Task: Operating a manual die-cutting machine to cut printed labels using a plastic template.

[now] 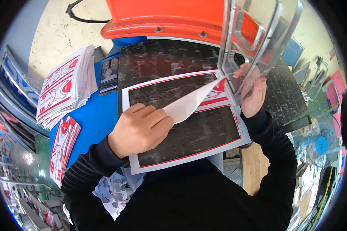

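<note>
My left hand [140, 129] is closed on the near edge of a printed cut-out piece [189, 102]. The piece curls up, showing its white back, and its red-printed far end is beside the right side of the sheet. Underneath, a white sheet [140, 163] with red border lines and two large openings lies on a scuffed black board [162, 54]. My right hand [254, 94] grips the lower edge of a clear plate with metal blade outlines, a cutting die [239, 73], tilted up on edge. Its fingers show through the clear plate.
A tall stack of printed sheets [65, 84] and a small pile of cut pieces [63, 148] sit left on a blue surface [92, 123], near a phone [108, 77]. A red machine part [165, 19] stands behind the board. Paper scraps [112, 194] lie below; a fan [320, 144] stands right.
</note>
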A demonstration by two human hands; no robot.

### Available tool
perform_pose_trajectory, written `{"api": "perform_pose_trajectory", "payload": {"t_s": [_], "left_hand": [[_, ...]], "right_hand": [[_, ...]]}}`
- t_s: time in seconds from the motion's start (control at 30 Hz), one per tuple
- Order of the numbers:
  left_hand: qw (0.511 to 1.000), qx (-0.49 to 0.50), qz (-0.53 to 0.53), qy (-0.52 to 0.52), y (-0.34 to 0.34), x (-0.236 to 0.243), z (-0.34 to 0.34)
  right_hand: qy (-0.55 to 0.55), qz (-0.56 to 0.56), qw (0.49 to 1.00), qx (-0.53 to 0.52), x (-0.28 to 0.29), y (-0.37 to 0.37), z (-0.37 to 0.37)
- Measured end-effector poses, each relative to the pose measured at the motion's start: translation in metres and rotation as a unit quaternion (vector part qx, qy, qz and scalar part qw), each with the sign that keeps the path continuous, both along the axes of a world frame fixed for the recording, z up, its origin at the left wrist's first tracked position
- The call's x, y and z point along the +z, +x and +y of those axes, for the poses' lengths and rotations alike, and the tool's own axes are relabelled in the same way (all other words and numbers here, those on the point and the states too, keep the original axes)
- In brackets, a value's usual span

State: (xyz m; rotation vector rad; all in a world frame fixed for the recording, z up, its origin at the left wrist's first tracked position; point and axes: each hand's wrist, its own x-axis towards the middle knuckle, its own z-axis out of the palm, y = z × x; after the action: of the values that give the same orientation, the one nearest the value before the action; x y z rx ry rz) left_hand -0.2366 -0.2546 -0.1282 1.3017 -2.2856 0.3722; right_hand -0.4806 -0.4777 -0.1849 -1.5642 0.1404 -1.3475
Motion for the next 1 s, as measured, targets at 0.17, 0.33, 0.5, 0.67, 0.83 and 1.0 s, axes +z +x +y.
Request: {"api": "perform_pose_trajectory", "payload": {"t_s": [0.17, 0.33, 0.5, 0.67, 0.83, 1.0], "left_hand": [[0.94, 0.128, 0.31, 0.058, 0.031, -0.007, -0.001], [0.856, 0.224, 0.463, -0.047, 0.084, -0.036, 0.026], [0.788, 0.301, 0.515, -0.156, 0.138, -0.008, 0.123], [0.751, 0.358, 0.553, 0.032, 0.209, 0.012, 0.289], [0.698, 0.493, 0.502, 0.132, 0.258, -0.027, 0.401], [0.724, 0.686, -0.054, 0.043, 0.211, -0.014, 0.332]], "right_hand": [[-0.008, -0.005, 0.999, -0.037, -0.004, -0.008, -0.004], [-0.015, 0.008, 0.998, -0.063, 0.003, 0.002, 0.001], [-0.013, 0.032, 0.994, -0.107, -0.009, -0.007, -0.012], [-0.008, 0.02, 0.995, -0.098, -0.011, -0.017, -0.021], [0.011, 0.009, 0.995, -0.099, -0.002, 0.0, -0.011], [0.002, 0.01, 0.994, -0.111, -0.005, -0.005, -0.012]]}}
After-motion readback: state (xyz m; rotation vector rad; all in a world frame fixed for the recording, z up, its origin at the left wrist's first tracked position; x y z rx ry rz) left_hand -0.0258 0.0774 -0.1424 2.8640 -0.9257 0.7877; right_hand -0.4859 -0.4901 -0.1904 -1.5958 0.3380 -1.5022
